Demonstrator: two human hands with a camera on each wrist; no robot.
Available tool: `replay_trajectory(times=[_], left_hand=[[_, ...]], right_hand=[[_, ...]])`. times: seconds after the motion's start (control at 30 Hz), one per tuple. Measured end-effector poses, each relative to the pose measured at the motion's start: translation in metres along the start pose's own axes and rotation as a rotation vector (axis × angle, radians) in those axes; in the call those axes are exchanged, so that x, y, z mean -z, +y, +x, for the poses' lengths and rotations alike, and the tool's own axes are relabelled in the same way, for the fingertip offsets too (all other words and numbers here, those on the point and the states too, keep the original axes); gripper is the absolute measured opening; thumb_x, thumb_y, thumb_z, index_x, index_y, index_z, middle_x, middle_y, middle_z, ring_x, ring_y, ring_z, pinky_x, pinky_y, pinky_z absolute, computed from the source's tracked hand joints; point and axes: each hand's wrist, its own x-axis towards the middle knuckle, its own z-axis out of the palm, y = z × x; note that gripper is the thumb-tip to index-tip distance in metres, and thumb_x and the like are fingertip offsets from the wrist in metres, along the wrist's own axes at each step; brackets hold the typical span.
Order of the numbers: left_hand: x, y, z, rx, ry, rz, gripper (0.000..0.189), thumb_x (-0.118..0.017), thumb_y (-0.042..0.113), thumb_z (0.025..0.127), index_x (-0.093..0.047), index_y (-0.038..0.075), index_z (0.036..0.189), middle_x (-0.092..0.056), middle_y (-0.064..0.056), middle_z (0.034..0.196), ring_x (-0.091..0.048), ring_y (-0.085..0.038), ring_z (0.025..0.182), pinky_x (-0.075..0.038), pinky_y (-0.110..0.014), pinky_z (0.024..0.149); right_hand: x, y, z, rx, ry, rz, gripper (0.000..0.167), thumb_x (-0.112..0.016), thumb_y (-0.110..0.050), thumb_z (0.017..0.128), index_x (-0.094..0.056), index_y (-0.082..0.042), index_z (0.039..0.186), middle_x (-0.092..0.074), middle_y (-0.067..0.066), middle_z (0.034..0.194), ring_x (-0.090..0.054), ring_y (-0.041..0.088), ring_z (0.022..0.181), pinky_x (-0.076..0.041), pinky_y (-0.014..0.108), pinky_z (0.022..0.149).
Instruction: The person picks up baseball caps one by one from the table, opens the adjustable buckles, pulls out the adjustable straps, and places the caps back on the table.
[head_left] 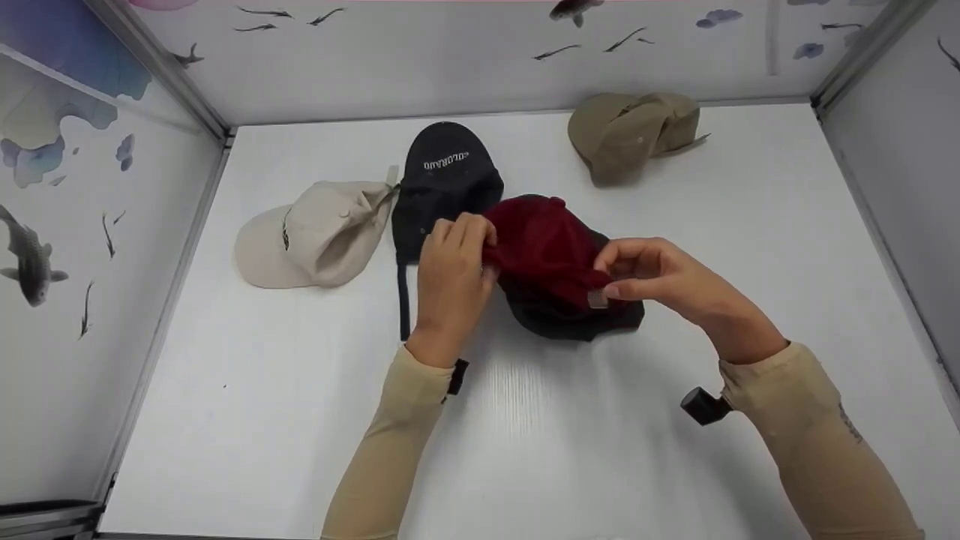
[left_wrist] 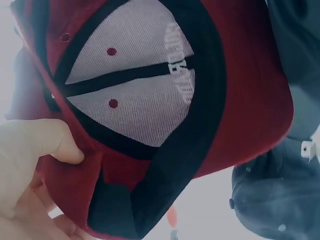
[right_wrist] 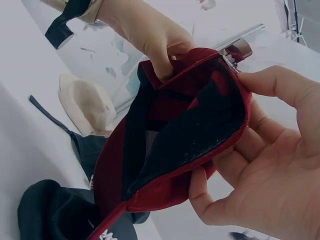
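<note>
Both hands hold a dark red baseball cap [head_left: 544,232] over a dark cap [head_left: 555,326], which shows below and around it. My left hand [head_left: 454,281] pinches the red cap's left edge; in the left wrist view the thumb presses on the fabric near the black sweatband [left_wrist: 207,100]. Thumb and fingers of my right hand [head_left: 652,274] grip the other side, beside a small metal buckle [right_wrist: 227,60]. The right wrist view looks into the open crown. Close to my left hand lies a black cap [head_left: 450,180] with white COLORADO lettering, its strap trailing forward.
A cream cap [head_left: 315,232] lies at the left, its back end beside the black cap. At the back right is a brown cap [head_left: 637,135] near the rear wall. White panels with fish prints [head_left: 34,255] enclose the white table [head_left: 262,420] at the back and sides.
</note>
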Motion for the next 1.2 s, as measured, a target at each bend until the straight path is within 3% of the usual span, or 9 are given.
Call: replay_trajectory(times=[0.1, 0.17, 0.27, 0.4, 0.57, 0.73, 0.87, 1.07, 1.2], left_hand=[[0.004, -0.006, 0.0, -0.012, 0.028, -0.013, 0.021, -0.069, -0.007, 0.083, -0.057, 0.009, 0.089, -0.06, -0.004, 0.087, -0.049, -0.022, 0.079, -0.046, -0.031, 0.074], [0.009, -0.01, -0.001, -0.014, 0.002, -0.066, 0.025, -0.07, -0.01, 0.08, -0.057, 0.008, 0.091, -0.061, -0.005, 0.089, -0.049, -0.022, 0.08, -0.046, -0.031, 0.076], [0.017, -0.012, -0.004, -0.017, -0.109, -0.214, 0.031, -0.074, -0.01, 0.077, -0.058, 0.008, 0.097, -0.063, -0.005, 0.097, -0.051, -0.021, 0.085, -0.048, -0.031, 0.08], [0.024, -0.012, -0.007, -0.013, -0.29, -0.376, 0.029, -0.072, -0.006, 0.082, -0.059, 0.009, 0.102, -0.064, -0.003, 0.103, -0.053, -0.018, 0.089, -0.048, -0.03, 0.081], [0.025, -0.011, -0.009, -0.041, -0.397, -0.47, 0.028, -0.069, -0.008, 0.082, -0.061, 0.01, 0.101, -0.066, -0.002, 0.099, -0.053, -0.015, 0.085, -0.047, -0.03, 0.077], [0.025, -0.006, -0.012, -0.071, -0.468, -0.466, 0.028, -0.068, -0.008, 0.082, -0.061, 0.011, 0.1, -0.066, -0.002, 0.099, -0.056, -0.015, 0.089, -0.05, -0.031, 0.083], [0.025, -0.002, -0.015, -0.093, -0.527, -0.46, 0.026, -0.068, -0.006, 0.083, -0.06, 0.012, 0.1, -0.065, -0.001, 0.1, -0.057, -0.015, 0.091, -0.051, -0.031, 0.085], [0.025, 0.0, -0.018, -0.134, -0.579, -0.465, 0.027, -0.064, -0.008, 0.083, -0.059, 0.012, 0.1, -0.064, -0.001, 0.101, -0.056, -0.015, 0.092, -0.05, -0.03, 0.085], [0.027, 0.001, -0.018, -0.165, -0.65, -0.485, 0.028, -0.063, -0.006, 0.083, -0.059, 0.012, 0.105, -0.063, 0.0, 0.104, -0.056, -0.014, 0.095, -0.05, -0.029, 0.088]], right_hand=[[0.003, -0.001, -0.004, 0.001, -0.036, 0.028, 0.036, -0.047, 0.014, 0.09, -0.065, -0.014, 0.103, -0.066, -0.011, 0.09, -0.06, 0.001, 0.082, -0.049, 0.018, 0.072], [0.005, -0.003, -0.007, -0.004, -0.029, 0.014, 0.037, -0.048, 0.014, 0.09, -0.065, -0.015, 0.103, -0.066, -0.012, 0.09, -0.059, 0.0, 0.083, -0.048, 0.018, 0.072], [0.008, -0.005, -0.012, -0.002, -0.011, -0.036, 0.036, -0.048, 0.014, 0.091, -0.065, -0.014, 0.105, -0.066, -0.012, 0.096, -0.06, 0.001, 0.088, -0.049, 0.018, 0.074], [0.009, -0.008, -0.012, 0.003, 0.017, -0.083, 0.038, -0.038, 0.017, 0.089, -0.06, -0.002, 0.114, -0.067, -0.003, 0.107, -0.063, 0.01, 0.1, -0.052, 0.023, 0.085], [-0.003, -0.012, -0.006, 0.021, 0.213, -0.102, 0.025, -0.041, 0.01, 0.097, -0.05, 0.0, 0.118, -0.069, 0.005, 0.1, -0.067, 0.015, 0.092, -0.056, 0.027, 0.086], [-0.015, -0.013, 0.002, -0.03, 0.434, -0.384, 0.025, -0.059, -0.007, 0.099, -0.057, -0.006, 0.124, -0.063, -0.001, 0.074, -0.059, 0.012, 0.066, -0.052, 0.022, 0.063], [-0.018, -0.013, 0.001, -0.055, 0.509, -0.617, 0.018, -0.071, -0.012, 0.092, -0.07, -0.009, 0.109, -0.058, -0.007, 0.073, -0.052, 0.009, 0.066, -0.043, 0.019, 0.057], [-0.019, -0.019, -0.006, -0.046, 0.459, -0.636, 0.018, -0.077, -0.01, 0.086, -0.074, -0.013, 0.104, -0.069, -0.009, 0.096, -0.062, 0.006, 0.083, -0.051, 0.017, 0.064], [-0.015, -0.022, -0.01, -0.034, 0.375, -0.654, 0.017, -0.077, -0.005, 0.085, -0.073, -0.01, 0.101, -0.07, -0.003, 0.095, -0.065, 0.005, 0.084, -0.053, 0.017, 0.07]])
